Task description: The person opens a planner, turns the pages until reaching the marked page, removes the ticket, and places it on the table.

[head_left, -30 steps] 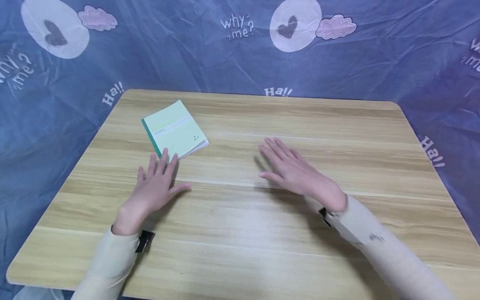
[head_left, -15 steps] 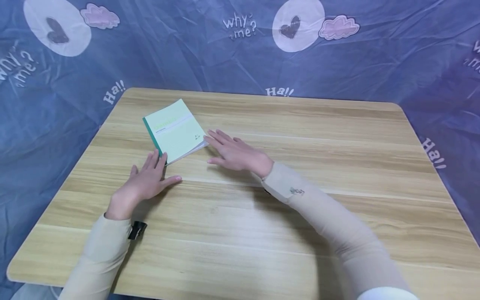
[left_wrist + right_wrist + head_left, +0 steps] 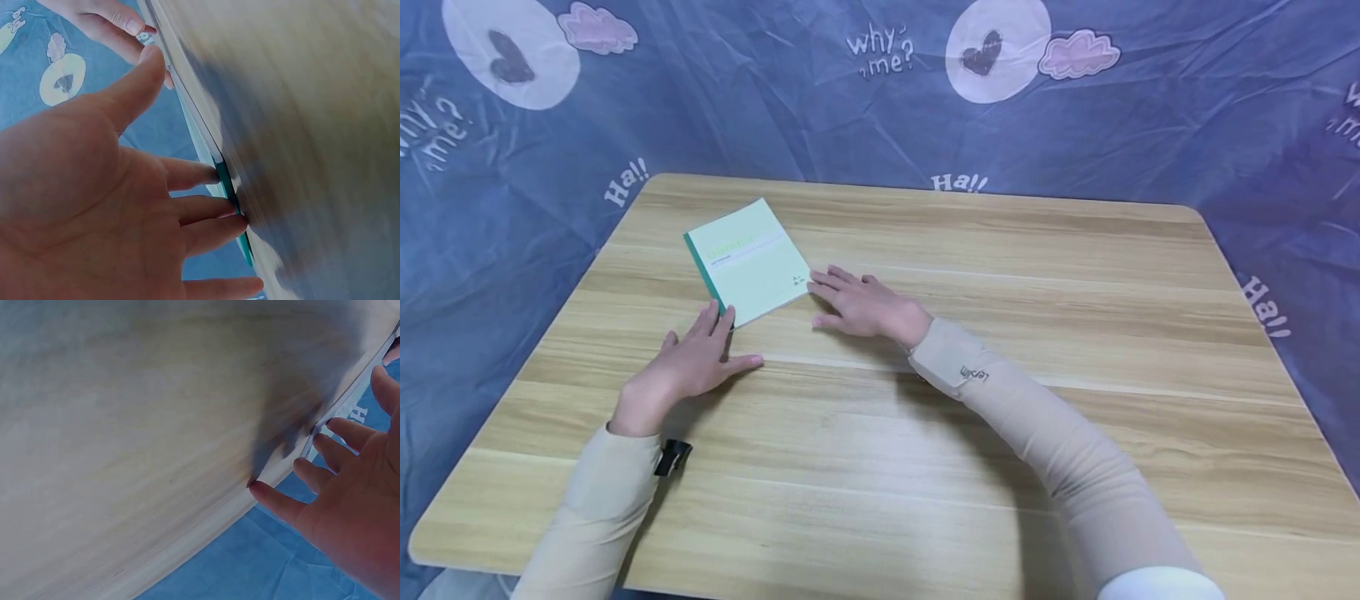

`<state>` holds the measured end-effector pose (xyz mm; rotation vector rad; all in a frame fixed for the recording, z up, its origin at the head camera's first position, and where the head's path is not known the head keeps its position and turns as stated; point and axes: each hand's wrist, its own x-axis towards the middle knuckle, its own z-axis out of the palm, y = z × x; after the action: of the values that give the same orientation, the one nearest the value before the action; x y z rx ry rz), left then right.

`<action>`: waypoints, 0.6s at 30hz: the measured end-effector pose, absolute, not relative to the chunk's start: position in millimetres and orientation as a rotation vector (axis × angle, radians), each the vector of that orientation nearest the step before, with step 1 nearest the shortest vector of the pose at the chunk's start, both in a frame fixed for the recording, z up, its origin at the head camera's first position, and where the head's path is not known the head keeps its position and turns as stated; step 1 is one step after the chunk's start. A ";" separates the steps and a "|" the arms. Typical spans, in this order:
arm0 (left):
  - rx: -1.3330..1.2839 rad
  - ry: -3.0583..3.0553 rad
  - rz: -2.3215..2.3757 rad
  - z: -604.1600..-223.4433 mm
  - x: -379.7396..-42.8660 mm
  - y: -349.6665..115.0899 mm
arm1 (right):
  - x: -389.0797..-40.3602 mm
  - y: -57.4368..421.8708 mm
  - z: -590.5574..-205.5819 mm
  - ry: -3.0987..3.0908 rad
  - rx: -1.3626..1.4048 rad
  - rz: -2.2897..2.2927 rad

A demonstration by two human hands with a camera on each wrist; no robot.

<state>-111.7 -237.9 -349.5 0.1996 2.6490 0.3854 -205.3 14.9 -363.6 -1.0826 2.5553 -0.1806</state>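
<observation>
A pale green notebook (image 3: 751,258) with a darker green spine lies closed and turned at an angle on the wooden table (image 3: 880,450). At its near corner, by the spine, the fingertips of my left hand (image 3: 688,362) touch it, thumb spread to the right. My right hand (image 3: 868,308) has its fingertips against the notebook's right corner. In the left wrist view, the left fingers meet the green spine (image 3: 226,181). From the right wrist, the right hand (image 3: 356,494) shows extended, spread fingers along the notebook's edge.
A blue printed cloth (image 3: 790,100) hangs behind the table and down its sides. The table's rounded far edge runs just beyond the notebook. A black clip-like piece (image 3: 673,457) sits at the left cuff.
My right hand has come left across the table to the notebook's corner. My left hand has shifted slightly left. The notebook's lifted cover corner now lies flat.
</observation>
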 end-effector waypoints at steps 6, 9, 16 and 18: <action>0.198 2.636 0.383 -348.6 -111.8 -237.9 | -203.0 15.3 -364.3 2.560 -1.068 -0.177; 0.204 2.634 0.377 -348.3 -112.4 -237.6 | -201.3 16.7 -364.8 2.566 -1.062 -0.170; 0.213 2.626 0.374 -347.3 -111.9 -235.9 | -196.2 20.9 -362.8 2.575 -1.054 -0.155; 0.228 2.625 0.380 -347.5 -111.9 -233.7 | -193.9 23.7 -360.9 2.574 -1.043 -0.147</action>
<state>-111.9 -233.7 -347.5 0.2282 2.6247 0.3797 -193.9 23.7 -360.9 -1.0427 2.5741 -0.1466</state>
